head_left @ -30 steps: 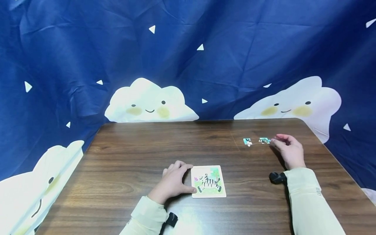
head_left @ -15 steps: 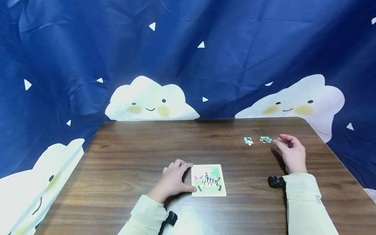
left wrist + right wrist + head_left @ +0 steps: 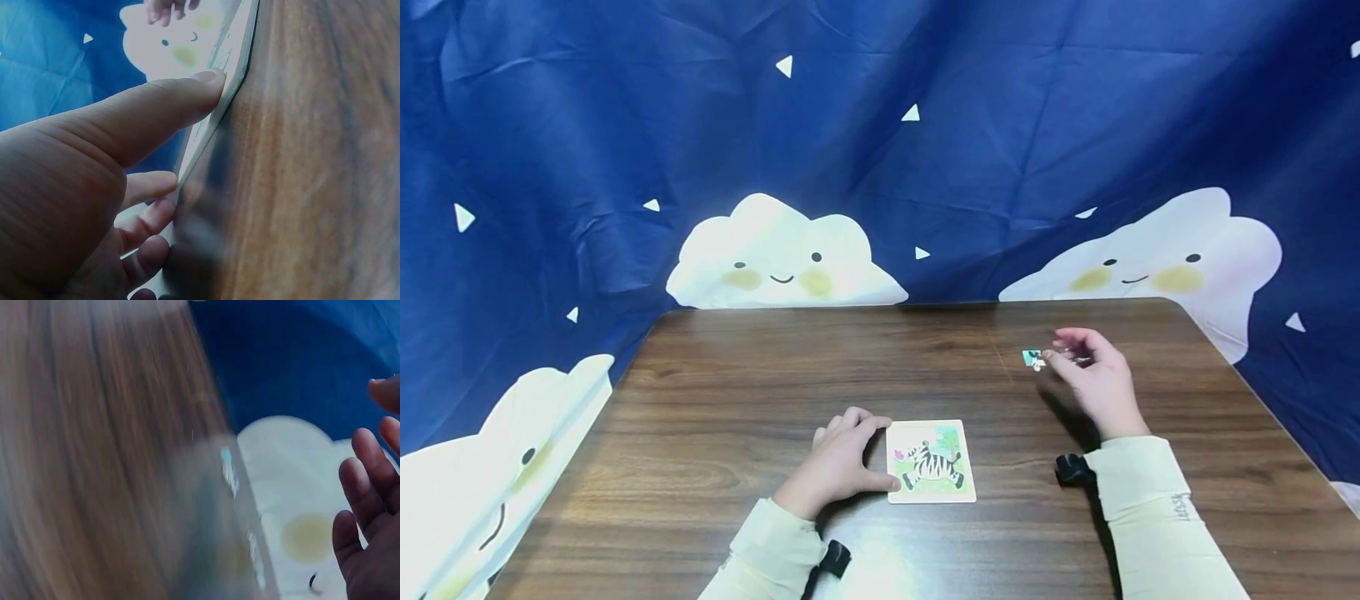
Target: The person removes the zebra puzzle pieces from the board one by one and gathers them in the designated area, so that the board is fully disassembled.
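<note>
My left hand holds the left side of a square zebra puzzle board, thumb at the near corner, index fingertip at the far one. In the left wrist view the thumb lies on the rim of the puzzle board, with other fingertips against its edge. My right hand hovers toward the back right of the table, fingers loosely bent and nothing in them. Beside its thumb lies a small turquoise and white puzzle piece. A second puzzle piece is mostly hidden behind that hand in the head view.
Both pieces lie on the brown wooden table, toward its far edge. Behind it hangs a blue cloth printed with white clouds. Each wrist wears a black camera mount.
My right hand has moved left, from beside the right-hand piece to over it, close to the left-hand piece. My left hand and the puzzle board have kept their place.
</note>
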Available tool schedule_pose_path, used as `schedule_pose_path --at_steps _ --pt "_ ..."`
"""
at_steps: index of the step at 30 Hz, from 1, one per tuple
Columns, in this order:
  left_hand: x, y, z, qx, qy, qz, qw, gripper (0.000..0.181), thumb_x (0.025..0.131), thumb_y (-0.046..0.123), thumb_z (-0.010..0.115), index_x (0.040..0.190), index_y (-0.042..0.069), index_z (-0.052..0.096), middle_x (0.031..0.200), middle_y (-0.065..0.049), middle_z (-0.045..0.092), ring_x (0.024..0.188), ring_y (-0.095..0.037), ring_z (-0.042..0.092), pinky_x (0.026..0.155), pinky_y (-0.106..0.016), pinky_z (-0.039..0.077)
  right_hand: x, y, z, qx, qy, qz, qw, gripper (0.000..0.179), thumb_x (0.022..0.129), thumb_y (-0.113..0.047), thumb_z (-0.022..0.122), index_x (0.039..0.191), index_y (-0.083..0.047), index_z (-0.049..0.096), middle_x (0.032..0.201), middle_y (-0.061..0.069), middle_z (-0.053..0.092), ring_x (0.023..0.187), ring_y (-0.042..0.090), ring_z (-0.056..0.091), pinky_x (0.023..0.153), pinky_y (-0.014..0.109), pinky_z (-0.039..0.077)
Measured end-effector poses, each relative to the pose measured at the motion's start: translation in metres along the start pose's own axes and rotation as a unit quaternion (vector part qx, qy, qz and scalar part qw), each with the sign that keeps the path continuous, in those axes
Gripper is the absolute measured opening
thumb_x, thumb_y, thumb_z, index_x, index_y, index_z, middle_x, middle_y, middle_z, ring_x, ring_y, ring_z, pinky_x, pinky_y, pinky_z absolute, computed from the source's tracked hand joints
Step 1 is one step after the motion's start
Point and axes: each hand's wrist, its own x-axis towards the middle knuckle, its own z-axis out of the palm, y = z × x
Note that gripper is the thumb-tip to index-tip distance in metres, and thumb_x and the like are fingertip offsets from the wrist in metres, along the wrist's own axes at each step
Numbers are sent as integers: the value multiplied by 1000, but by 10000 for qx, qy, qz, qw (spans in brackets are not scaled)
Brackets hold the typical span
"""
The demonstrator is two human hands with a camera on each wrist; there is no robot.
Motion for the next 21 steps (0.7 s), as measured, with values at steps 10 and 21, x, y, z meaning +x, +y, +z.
schedule_pose_path --at_steps 10,21 --pt "0 0 0 37 40 -2 10000 84 67 49 88 139 17 58 125 -3 53 108 -23 47 82 -43 32 -9 -30 24 -166 -873 -496 9948 29 87 -11 77 113 -3 67 94 12 67 80 4 57 71 15 43" --pt "0 0 0 39 51 6 10000 85 66 50 88 139 17 58 124 -3 54 108 -23 47 82 -42 33 -24 -45 49 -430 -1842 -461 9809 22 87 -13 77 107 -8 69 76 -1 53 68 14 49 64 25 40"
